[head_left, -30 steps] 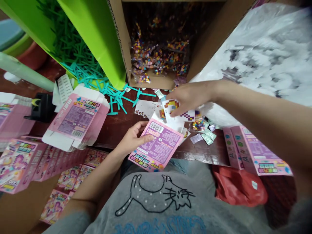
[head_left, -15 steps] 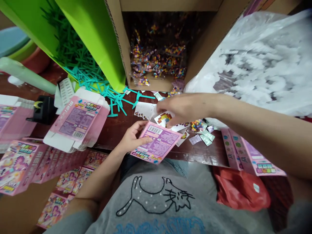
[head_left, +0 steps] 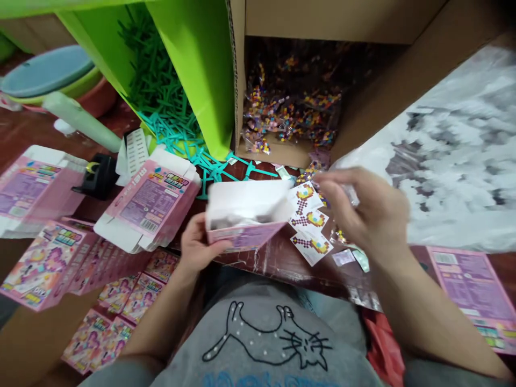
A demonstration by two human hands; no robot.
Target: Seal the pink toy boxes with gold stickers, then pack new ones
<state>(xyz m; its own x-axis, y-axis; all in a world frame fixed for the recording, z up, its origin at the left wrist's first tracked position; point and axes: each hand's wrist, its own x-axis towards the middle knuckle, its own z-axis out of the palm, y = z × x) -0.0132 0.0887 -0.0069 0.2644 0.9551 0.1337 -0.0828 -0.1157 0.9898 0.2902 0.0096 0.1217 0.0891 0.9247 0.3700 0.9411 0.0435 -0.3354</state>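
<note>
My left hand [head_left: 200,243] is closed round the lower left side of a pink box [head_left: 244,236]. The box tilts toward me, its white flap raised; something pale shows inside, too blurred to name. To the right of it my right hand [head_left: 365,215] is in the air over the table, smeared by motion, with no card seen in it. Just left of that hand lie several printed cards [head_left: 309,244] with a pixel wand pattern. Small sachets [head_left: 343,258] and a bag of colourful beads [head_left: 308,173] lie close by.
Teal plastic hammers [head_left: 213,166] spill from a green bin [head_left: 201,102]. A carton [head_left: 282,156] holds bagged beads. White pieces in clear plastic [head_left: 455,172] are at right. Flat pink boxes [head_left: 149,201] and a tape dispenser [head_left: 99,174] stand left; another pink box [head_left: 470,290] lies right.
My right hand has left the box opening and moved right, away from the card it was at. The box has tipped so its opening faces me more. The whole view has shifted.
</note>
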